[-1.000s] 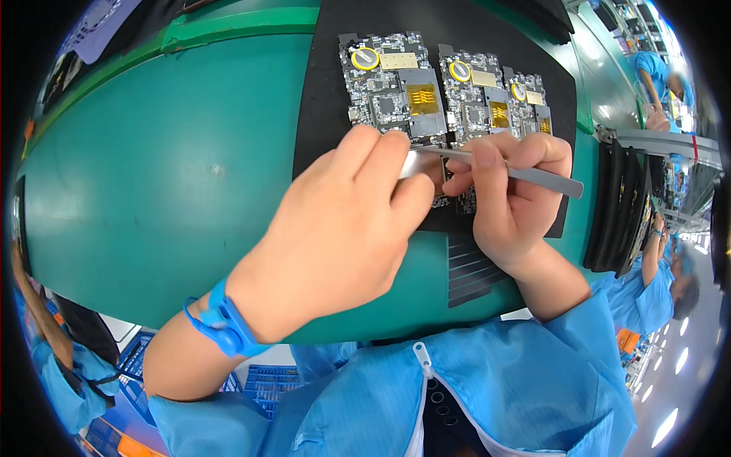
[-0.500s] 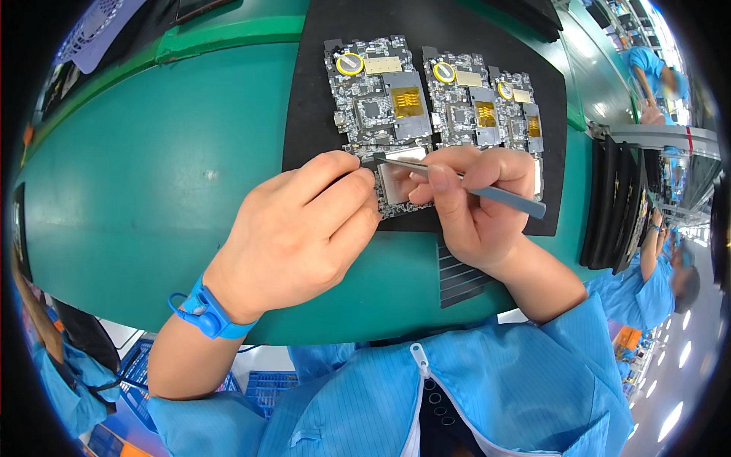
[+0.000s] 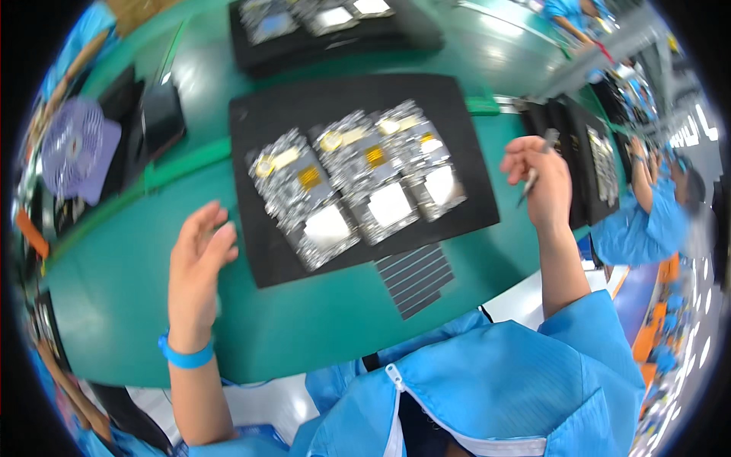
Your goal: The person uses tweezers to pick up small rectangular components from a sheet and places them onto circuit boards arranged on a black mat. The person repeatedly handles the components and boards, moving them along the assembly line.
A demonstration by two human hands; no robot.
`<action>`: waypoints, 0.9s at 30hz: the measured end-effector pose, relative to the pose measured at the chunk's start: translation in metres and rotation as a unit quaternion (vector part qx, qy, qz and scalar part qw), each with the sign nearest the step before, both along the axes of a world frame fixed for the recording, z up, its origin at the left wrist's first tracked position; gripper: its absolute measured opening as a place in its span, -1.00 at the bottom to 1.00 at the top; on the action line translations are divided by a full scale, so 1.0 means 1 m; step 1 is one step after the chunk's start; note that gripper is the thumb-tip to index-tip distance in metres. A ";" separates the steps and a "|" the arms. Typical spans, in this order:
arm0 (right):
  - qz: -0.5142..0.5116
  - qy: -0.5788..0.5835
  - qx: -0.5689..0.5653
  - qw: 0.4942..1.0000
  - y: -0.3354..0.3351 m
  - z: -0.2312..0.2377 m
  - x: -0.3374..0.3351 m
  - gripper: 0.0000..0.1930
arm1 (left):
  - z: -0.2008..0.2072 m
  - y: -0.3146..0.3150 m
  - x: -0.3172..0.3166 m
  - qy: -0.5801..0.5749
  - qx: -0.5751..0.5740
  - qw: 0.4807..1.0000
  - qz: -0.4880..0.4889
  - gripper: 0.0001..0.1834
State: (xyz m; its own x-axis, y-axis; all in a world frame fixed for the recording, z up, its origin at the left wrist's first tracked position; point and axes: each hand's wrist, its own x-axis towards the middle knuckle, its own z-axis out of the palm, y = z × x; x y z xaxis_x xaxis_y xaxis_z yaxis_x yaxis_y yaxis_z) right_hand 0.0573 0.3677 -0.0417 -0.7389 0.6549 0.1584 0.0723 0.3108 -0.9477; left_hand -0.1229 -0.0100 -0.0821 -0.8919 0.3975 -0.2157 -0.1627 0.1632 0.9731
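Observation:
Three circuit boards lie side by side on a black mat (image 3: pixel 476 190): a left board (image 3: pixel 283 199), a middle board (image 3: pixel 346 161) and a right board (image 3: pixel 407 158), each with a bright silvery panel at its near end. My left hand (image 3: pixel 196 266), wearing a blue wrist strap (image 3: pixel 186 356), hovers over the green table left of the mat, fingers apart and empty. Beyond the mat's right edge, my right hand (image 3: pixel 550 186) grips grey tweezers (image 3: pixel 531 181), their tip pointing down. A sheet of dark strips (image 3: pixel 415 280) lies at the mat's near edge. Motion blurs the boards' details.
At the back, another black tray (image 3: pixel 335 55) bears more boards. Black trays with boards (image 3: pixel 582 152) stand beyond my right hand. A purple fan (image 3: pixel 80 148) and a dark case (image 3: pixel 162 116) are at the far left. Co-workers sit around the table's edges.
Both hands have drawn apart from the left board, the left one to the left, the right one to the right with the tweezers. My view has shifted, showing the whole mat.

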 end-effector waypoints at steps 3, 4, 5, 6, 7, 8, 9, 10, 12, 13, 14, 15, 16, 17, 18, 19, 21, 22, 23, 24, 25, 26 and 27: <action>-0.026 -0.231 -0.021 0.972 0.037 -0.011 0.024 -0.65 | 0.018 0.015 -0.006 -0.068 -0.046 0.996 -0.040 -0.46; -0.043 -0.280 -0.094 0.955 0.033 -0.012 0.020 -0.66 | 0.016 0.023 -0.010 -0.034 -0.112 0.992 -0.052 -0.47; 0.037 -0.211 -0.168 0.962 0.038 -0.018 0.025 -0.56 | 0.009 0.027 -0.021 -0.042 -0.125 0.985 -0.113 -0.35; 0.041 -0.266 -0.171 0.948 0.030 -0.023 0.008 -0.53 | 0.000 0.027 -0.030 -0.010 -0.149 0.985 -0.089 -0.46; 0.074 -0.263 -0.131 0.953 0.022 -0.031 -0.007 -0.46 | 0.008 0.022 -0.029 -0.011 -0.166 0.983 -0.076 -0.62; 0.075 -0.264 -0.153 0.949 0.035 -0.032 0.002 -0.43 | 0.009 0.038 -0.025 -0.003 -0.152 0.985 -0.076 -0.72; 0.084 -0.262 -0.180 0.945 0.045 -0.029 0.012 -0.39 | 0.018 0.047 -0.023 -0.010 -0.127 0.987 -0.095 -0.78; 0.087 -0.260 -0.164 0.948 0.041 -0.012 0.019 -0.37 | 0.029 0.050 -0.019 0.001 -0.107 0.990 -0.091 -0.80; 0.097 -0.242 -0.134 0.956 0.040 0.005 0.028 -0.38 | 0.054 0.049 -0.010 0.025 -0.075 0.993 -0.087 -0.83; 0.085 -0.224 -0.093 0.966 0.044 0.011 0.044 -0.38 | 0.066 0.051 -0.001 0.036 -0.057 0.993 -0.098 -0.84; 0.081 -0.212 -0.055 0.972 0.046 0.017 0.056 -0.39 | 0.080 0.050 0.015 0.015 -0.018 0.993 -0.117 -0.84; 0.077 -0.199 -0.016 0.977 0.050 0.026 0.069 -0.40 | 0.097 0.056 0.034 0.005 0.014 0.995 -0.103 -0.86; 0.064 -0.205 -0.032 0.976 0.060 0.043 0.088 -0.41 | 0.114 0.072 0.056 -0.003 0.039 0.994 -0.100 -0.86; 0.052 -0.213 -0.046 0.974 0.073 0.066 0.111 -0.42 | 0.131 0.091 0.076 -0.014 0.065 0.993 -0.094 -0.86; 0.023 -0.221 -0.022 0.975 0.082 0.091 0.133 -0.43 | 0.143 0.109 0.090 -0.029 0.083 0.990 -0.113 -0.87; 0.001 -0.216 0.001 0.976 0.095 0.112 0.153 -0.43 | 0.159 0.110 0.089 -0.036 0.057 0.980 -0.189 -0.93; -0.039 -0.219 0.053 0.974 0.149 0.123 0.189 -0.45 | 0.167 0.154 0.113 -0.060 0.099 0.958 -0.261 -0.87; -0.066 -0.223 0.052 0.971 0.171 0.133 0.208 -0.50 | 0.168 0.181 0.126 -0.078 0.112 0.946 -0.294 -0.85; -0.092 -0.227 0.050 0.968 0.192 0.142 0.227 -0.55 | 0.169 0.209 0.140 -0.099 0.108 0.932 -0.332 -0.84; -0.122 -0.232 0.050 0.964 0.218 0.143 0.248 -0.60 | 0.171 0.243 0.157 -0.103 0.109 0.918 -0.368 -0.78; -0.154 -0.242 0.057 0.956 0.241 0.147 0.265 -0.66 | 0.163 0.274 0.165 -0.124 0.137 0.898 -0.399 -0.77; -0.167 -0.266 0.086 0.945 0.269 0.147 0.283 -0.65 | 0.153 0.306 0.172 -0.130 0.142 0.888 -0.417 -0.77; -0.182 -0.287 0.115 0.934 0.298 0.145 0.300 -0.65 | 0.145 0.338 0.180 -0.132 0.146 0.882 -0.428 -0.80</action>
State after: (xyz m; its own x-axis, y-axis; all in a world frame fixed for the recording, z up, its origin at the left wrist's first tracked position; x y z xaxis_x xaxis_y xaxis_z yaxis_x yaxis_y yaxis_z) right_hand 0.3577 0.6655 0.1032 -0.4804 0.8766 -0.0280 0.6877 0.3567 -0.6323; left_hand 0.0570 0.3281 0.0631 -0.1727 0.9739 -0.1472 -0.3284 0.0840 0.9408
